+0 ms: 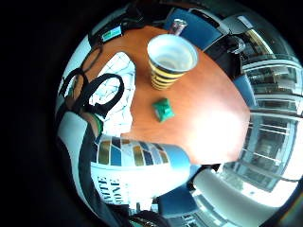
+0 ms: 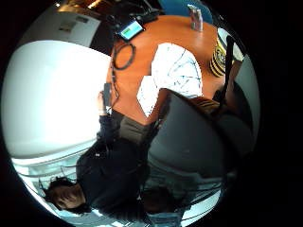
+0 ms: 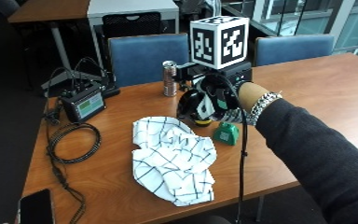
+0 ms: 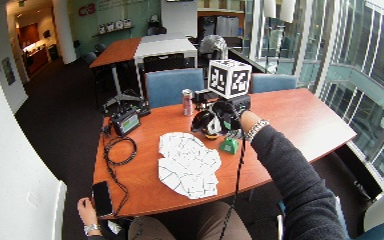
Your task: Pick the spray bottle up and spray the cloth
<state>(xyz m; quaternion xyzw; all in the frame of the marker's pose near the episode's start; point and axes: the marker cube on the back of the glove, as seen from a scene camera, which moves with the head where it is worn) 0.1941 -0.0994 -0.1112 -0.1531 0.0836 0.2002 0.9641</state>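
Note:
My gloved right hand (image 3: 221, 97) is raised over the wooden table (image 3: 315, 88), its fingers curled round a white spray bottle (image 3: 197, 106). The bottle's label with coloured blocks fills much of the little finger side palm view (image 1: 137, 165), and its grey body looms in the thumb side palm view (image 2: 189, 137). A crumpled white cloth with black checks (image 3: 173, 158) lies on the table just in front of and below the hand; it also shows in the palm views (image 1: 116, 90) (image 2: 175, 71).
A yellow-and-black striped cup (image 1: 170, 59) stands under the hand, a small green object (image 3: 227, 134) beside it. A metal can (image 3: 169, 78) stands behind. A device with a screen (image 3: 86, 105), a coiled cable (image 3: 73, 142) and a phone (image 3: 36, 207) lie left. Blue chairs (image 3: 145, 53) line the far side.

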